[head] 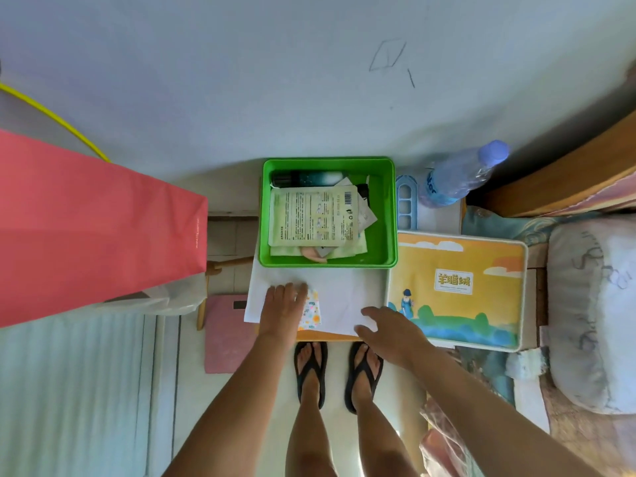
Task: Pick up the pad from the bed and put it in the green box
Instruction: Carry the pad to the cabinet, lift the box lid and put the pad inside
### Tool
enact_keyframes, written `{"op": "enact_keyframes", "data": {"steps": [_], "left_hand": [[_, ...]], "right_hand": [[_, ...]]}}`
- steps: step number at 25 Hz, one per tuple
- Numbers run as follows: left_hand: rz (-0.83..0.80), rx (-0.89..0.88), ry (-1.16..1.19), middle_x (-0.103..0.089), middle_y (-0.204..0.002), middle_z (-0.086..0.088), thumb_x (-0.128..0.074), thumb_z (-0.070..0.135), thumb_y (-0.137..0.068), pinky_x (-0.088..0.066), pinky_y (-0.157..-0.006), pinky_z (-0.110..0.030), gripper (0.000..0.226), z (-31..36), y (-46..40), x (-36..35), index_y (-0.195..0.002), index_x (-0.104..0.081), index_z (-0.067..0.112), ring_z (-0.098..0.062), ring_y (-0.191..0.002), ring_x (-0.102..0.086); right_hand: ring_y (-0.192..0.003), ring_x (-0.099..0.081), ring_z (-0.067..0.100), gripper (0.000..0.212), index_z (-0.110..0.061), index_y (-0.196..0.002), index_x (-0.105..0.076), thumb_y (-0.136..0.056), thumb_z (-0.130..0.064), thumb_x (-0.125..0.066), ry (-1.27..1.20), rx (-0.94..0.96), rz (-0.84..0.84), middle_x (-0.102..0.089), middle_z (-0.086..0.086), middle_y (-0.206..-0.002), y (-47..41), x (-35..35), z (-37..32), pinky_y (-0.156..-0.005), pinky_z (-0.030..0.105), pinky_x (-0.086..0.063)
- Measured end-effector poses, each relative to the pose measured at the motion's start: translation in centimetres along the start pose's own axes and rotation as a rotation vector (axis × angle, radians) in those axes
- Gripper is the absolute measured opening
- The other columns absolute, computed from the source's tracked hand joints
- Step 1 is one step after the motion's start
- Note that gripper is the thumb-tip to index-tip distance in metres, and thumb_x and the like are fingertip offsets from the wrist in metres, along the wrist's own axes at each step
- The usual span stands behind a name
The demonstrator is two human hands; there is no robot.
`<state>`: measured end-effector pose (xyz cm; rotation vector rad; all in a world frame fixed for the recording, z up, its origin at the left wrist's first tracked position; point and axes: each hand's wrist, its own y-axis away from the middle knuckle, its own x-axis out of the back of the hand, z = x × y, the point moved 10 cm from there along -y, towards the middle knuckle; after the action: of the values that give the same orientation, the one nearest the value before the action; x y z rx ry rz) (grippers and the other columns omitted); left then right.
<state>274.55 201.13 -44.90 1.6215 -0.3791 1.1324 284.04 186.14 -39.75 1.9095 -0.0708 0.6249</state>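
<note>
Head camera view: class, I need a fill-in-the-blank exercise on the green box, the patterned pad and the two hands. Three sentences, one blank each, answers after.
1. The patterned pad lies partly under the person's ____ hand.
2. The pad is not yet inside the ____ box.
3. The right hand is open and holds ____.

Missing words: left; green; nothing

Both forearms are bare, with no sleeves, watch or jewellery visible. The left hand [284, 309] and right hand [390, 330] are ungloved. Both lower legs are bare. Footwear: dark flip-flops [311, 368] with Y-shaped toe straps on both feet.
</note>
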Motion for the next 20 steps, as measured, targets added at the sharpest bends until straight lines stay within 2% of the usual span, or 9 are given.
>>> {"op": "enact_keyframes", "data": {"steps": [4, 6, 8, 10, 11, 13, 14, 17, 20], "left_hand": [[0.032, 0.052, 0.053, -0.048, -0.119, -0.012, -0.063, 0.013, -0.082, -0.040, -0.097, -0.038, 0.046, -0.5, 0.0, 0.3, -0.124, -0.043, 0.010, -0.028, -0.108, -0.048], [0.017, 0.100, 0.218, -0.049, -0.116, -0.009, -0.063, 0.020, -0.084, -0.046, -0.085, -0.034, 0.036, -1.3, 0.6, 0.2, -0.117, -0.049, 0.012, -0.023, -0.105, -0.050], [-0.034, 0.177, 0.563, -0.056, -0.108, -0.006, -0.063, 0.023, -0.085, -0.045, -0.073, -0.032, 0.026, -2.2, 1.7, 0.0, -0.106, -0.053, 0.013, -0.020, -0.095, -0.055], [-0.154, 0.242, 1.018, -0.062, -0.097, -0.005, -0.065, 0.024, -0.083, -0.043, -0.066, -0.028, 0.022, -2.1, 2.6, -0.3, -0.098, -0.055, 0.011, -0.019, -0.084, -0.057], [-0.167, 0.266, 1.216, -0.063, -0.094, -0.005, -0.067, 0.024, -0.082, -0.045, -0.064, -0.026, 0.021, -2.0, 2.8, 0.3, -0.095, -0.055, 0.011, -0.018, -0.082, -0.060], [-0.077, 0.341, 1.474, -0.067, -0.094, -0.007, -0.068, 0.022, -0.083, -0.050, -0.056, -0.019, 0.020, -2.8, 2.1, 2.8, -0.094, -0.057, 0.011, -0.013, -0.078, -0.064], [-0.026, 0.389, 1.571, -0.068, -0.097, -0.007, -0.066, 0.019, -0.084, -0.052, -0.055, -0.018, 0.019, -3.2, 1.4, 4.1, -0.097, -0.056, 0.009, -0.013, -0.079, -0.065], [0.034, 0.503, 1.787, -0.059, -0.113, -0.014, -0.057, 0.007, -0.090, -0.055, -0.067, -0.034, 0.024, -3.4, -2.1, 7.0, -0.112, -0.050, 0.008, -0.027, -0.098, -0.062], [0.020, 0.602, 1.776, -0.054, -0.127, -0.021, -0.052, -0.001, -0.090, -0.054, -0.074, -0.039, 0.036, -3.0, -5.7, 8.5, -0.125, -0.046, 0.002, -0.037, -0.111, -0.058]], "right_hand": [[-0.127, -0.041, 0.026, 0.047, -0.022, -0.137, -0.039, -0.094, -0.041, -0.038, 0.157, 0.012, 0.026, -0.048, 0.007, -0.136, -0.1, -0.3, -0.5, -0.102, 0.041, -0.038], [-0.125, -0.043, 0.026, 0.045, -0.020, -0.135, -0.042, -0.094, -0.040, -0.038, 0.214, 0.010, 0.041, -0.050, 0.008, -0.133, 0.0, -0.1, -0.7, -0.101, 0.040, -0.037], [-0.124, -0.044, 0.026, 0.045, -0.020, -0.136, -0.040, -0.094, -0.039, -0.037, 0.221, 0.006, 0.053, -0.051, 0.007, -0.132, 0.4, 0.3, -1.1, -0.100, 0.040, -0.038], [-0.122, -0.046, 0.027, 0.048, -0.021, -0.140, -0.032, -0.095, -0.038, -0.036, 0.221, 0.005, 0.050, -0.051, 0.008, -0.132, 0.9, 0.8, -1.3, -0.100, 0.040, -0.039], [-0.122, -0.047, 0.027, 0.050, -0.021, -0.141, -0.028, -0.095, -0.037, -0.036, 0.222, 0.005, 0.046, -0.051, 0.009, -0.131, 1.0, 0.9, -1.4, -0.099, 0.040, -0.040], [-0.121, -0.048, 0.027, 0.052, -0.022, -0.143, -0.023, -0.095, -0.036, -0.036, 0.209, 0.000, 0.045, -0.051, 0.009, -0.131, 1.4, 1.5, -1.5, -0.099, 0.040, -0.040], [-0.121, -0.048, 0.027, 0.052, -0.022, -0.144, -0.022, -0.095, -0.036, -0.035, 0.199, -0.004, 0.041, -0.051, 0.009, -0.131, 1.6, 1.7, -1.4, -0.099, 0.040, -0.040], [-0.122, -0.049, 0.026, 0.051, -0.022, -0.143, -0.023, -0.095, -0.036, -0.035, 0.174, -0.018, 0.046, -0.050, 0.008, -0.133, 1.8, 2.2, -1.0, -0.099, 0.039, -0.041], [-0.121, -0.050, 0.027, 0.049, -0.020, -0.142, -0.026, -0.096, -0.035, -0.034, 0.203, -0.026, 0.053, -0.050, 0.008, -0.135, 1.8, 2.6, -0.7, -0.099, 0.039, -0.042]]}}
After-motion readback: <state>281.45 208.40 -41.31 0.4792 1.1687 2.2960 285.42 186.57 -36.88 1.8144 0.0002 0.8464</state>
